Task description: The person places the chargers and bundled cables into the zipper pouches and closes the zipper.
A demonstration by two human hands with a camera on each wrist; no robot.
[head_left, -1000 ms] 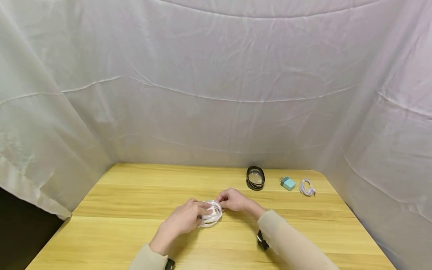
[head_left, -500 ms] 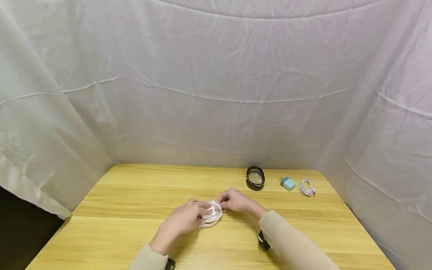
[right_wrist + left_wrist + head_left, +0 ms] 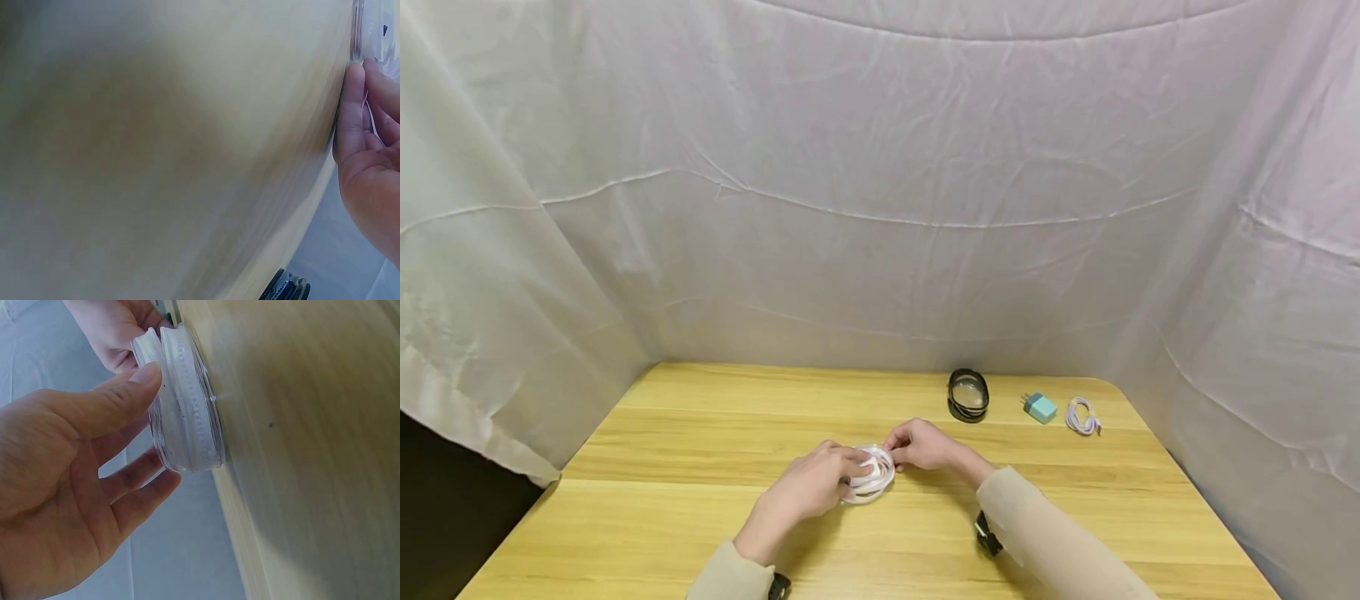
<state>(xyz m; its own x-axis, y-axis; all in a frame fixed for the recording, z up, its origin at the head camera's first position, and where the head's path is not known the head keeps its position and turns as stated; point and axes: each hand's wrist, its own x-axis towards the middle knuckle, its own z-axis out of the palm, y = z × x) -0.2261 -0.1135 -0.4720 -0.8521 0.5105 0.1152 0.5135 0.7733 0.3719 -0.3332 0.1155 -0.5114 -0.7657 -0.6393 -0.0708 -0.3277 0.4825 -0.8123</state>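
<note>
A white coil (image 3: 883, 485), which looks like a cable in clear plastic wrap, lies on the wooden table in front of the person. My left hand (image 3: 808, 485) grips it from the left. In the left wrist view the thumb lies on the top of the coil (image 3: 190, 406) and the other fingers are at its side. At the coil's far right edge, my right hand (image 3: 922, 446) pinches with thumb and forefinger. The right wrist view has those fingertips against the plastic edge of the coil (image 3: 372, 31); what exactly they pinch is too small to tell.
At the back right of the table (image 3: 700, 517) lie a black coiled cable (image 3: 966, 414), a light blue plug adapter (image 3: 1041, 408) with prongs, and a small pale lilac coiled cable (image 3: 1082, 427). A grey-white cloth (image 3: 880, 275) hangs behind and at both sides.
My right hand has shifted very slightly right at the edge of the coil. The left hand and the coil stay almost where they were.
</note>
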